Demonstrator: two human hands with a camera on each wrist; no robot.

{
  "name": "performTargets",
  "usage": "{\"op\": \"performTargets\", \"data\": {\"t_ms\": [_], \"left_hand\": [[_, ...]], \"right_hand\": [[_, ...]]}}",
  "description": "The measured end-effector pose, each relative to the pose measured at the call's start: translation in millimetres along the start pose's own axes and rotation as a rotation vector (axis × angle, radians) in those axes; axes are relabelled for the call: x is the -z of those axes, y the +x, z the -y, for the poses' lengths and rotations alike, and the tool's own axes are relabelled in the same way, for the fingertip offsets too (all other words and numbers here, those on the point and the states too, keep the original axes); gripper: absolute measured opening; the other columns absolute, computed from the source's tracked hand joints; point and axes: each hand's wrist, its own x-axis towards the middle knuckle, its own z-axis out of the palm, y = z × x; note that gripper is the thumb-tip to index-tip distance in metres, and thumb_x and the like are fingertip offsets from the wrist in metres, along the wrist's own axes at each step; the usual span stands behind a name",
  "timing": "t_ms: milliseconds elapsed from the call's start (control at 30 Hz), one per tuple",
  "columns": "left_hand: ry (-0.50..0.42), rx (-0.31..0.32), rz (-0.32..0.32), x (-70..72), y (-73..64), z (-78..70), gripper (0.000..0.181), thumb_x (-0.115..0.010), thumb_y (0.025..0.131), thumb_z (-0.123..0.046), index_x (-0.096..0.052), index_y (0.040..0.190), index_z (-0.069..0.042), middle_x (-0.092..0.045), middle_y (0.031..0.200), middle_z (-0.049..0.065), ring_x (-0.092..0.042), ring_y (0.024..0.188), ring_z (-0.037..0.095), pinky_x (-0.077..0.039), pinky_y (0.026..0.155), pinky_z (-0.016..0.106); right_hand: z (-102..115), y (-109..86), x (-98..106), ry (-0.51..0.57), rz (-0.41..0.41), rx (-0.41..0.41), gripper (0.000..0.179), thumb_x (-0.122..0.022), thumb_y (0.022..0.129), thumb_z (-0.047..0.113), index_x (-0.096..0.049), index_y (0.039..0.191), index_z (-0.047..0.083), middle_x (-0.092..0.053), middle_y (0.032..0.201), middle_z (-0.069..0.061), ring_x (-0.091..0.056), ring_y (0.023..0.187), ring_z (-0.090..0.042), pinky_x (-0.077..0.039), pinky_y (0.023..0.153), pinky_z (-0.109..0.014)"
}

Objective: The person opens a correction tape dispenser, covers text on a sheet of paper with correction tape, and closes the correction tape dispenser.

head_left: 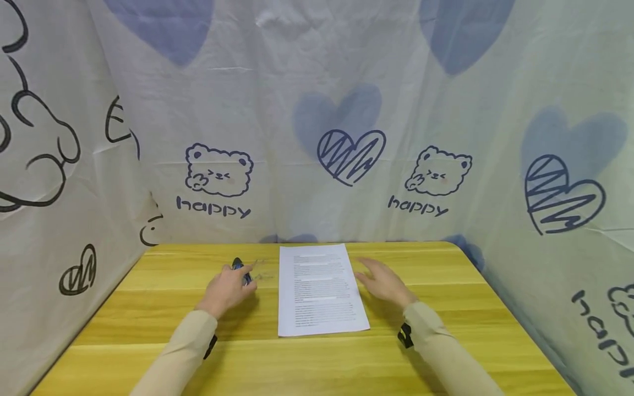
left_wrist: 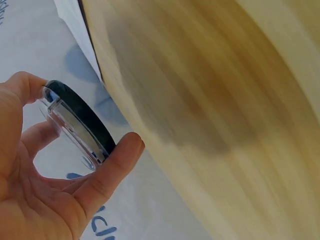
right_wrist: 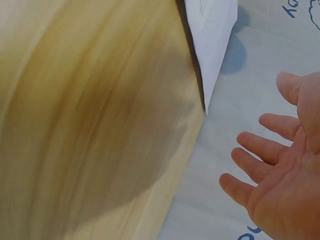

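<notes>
In the head view my left hand (head_left: pixel 229 289) is over the table, left of the paper. Between its thumb and fingers it holds a small flat case of clear plastic with a dark curved edge (left_wrist: pixel 82 117); its exact kind I cannot tell. Seen from the head, the case (head_left: pixel 238 264) looks dark blue and is partly covered by the fingers. My right hand (head_left: pixel 382 281) hovers by the paper's right edge, its fingers (right_wrist: pixel 255 147) spread and nothing in them. The printed white sheet of paper (head_left: pixel 317 308) lies flat between both hands.
The wooden table (head_left: pixel 317 363) has a yellow grain and rounded far corners. Pale cloth (head_left: pixel 307 187) with hearts, bears and the word "happy" hangs behind it and on both sides. Faint light patterns fall on the wood beside the left fingertips.
</notes>
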Motion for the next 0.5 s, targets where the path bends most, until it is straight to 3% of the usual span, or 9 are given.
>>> {"op": "performTargets", "data": {"t_ms": [200, 300, 400, 500], "left_hand": [[0.006, 0.021, 0.024, 1.8, 0.5, 8.0, 0.056, -0.054, 0.095, -0.036, -0.050, 0.143, -0.009, -0.042, 0.135, 0.045, -0.059, 0.069, 0.031, -0.051, 0.060, 0.042], [0.022, 0.040, 0.036, 2.4, -0.9, 10.6, 0.056, -0.054, 0.095, -0.036, -0.051, 0.143, -0.008, -0.040, 0.136, 0.045, -0.063, 0.088, 0.045, -0.054, 0.069, 0.052], [0.043, 0.063, 0.054, 1.8, -2.8, 13.7, 0.055, -0.055, 0.094, -0.036, -0.052, 0.141, -0.007, -0.042, 0.134, 0.044, -0.054, 0.109, 0.056, -0.052, 0.080, 0.062], [0.042, 0.093, 0.074, 1.6, -4.4, 18.6, 0.057, -0.056, 0.094, -0.036, -0.050, 0.142, -0.006, -0.042, 0.133, 0.043, -0.046, 0.116, 0.060, -0.049, 0.084, 0.067]], "right_hand": [[-6, -1.4, 3, -0.041, -0.010, 0.009, 0.054, -0.051, 0.102, 0.031, -0.043, 0.146, 0.001, -0.045, 0.149, -0.020, -0.040, 0.139, -0.039, -0.029, 0.117, -0.054], [-9, -2.5, 3, -0.092, -0.033, 0.015, 0.053, -0.050, 0.102, 0.032, -0.045, 0.145, 0.000, -0.046, 0.147, -0.022, -0.042, 0.137, -0.041, -0.031, 0.115, -0.056], [-14, -5.7, 3, -0.162, -0.054, 0.023, 0.052, -0.051, 0.102, 0.031, -0.047, 0.143, -0.001, -0.049, 0.144, -0.026, -0.044, 0.134, -0.044, -0.033, 0.113, -0.057], [-18, -9.1, 2, -0.230, -0.067, 0.014, 0.052, -0.051, 0.102, 0.032, -0.048, 0.141, -0.001, -0.050, 0.141, -0.028, -0.045, 0.132, -0.045, -0.034, 0.112, -0.059]]}}
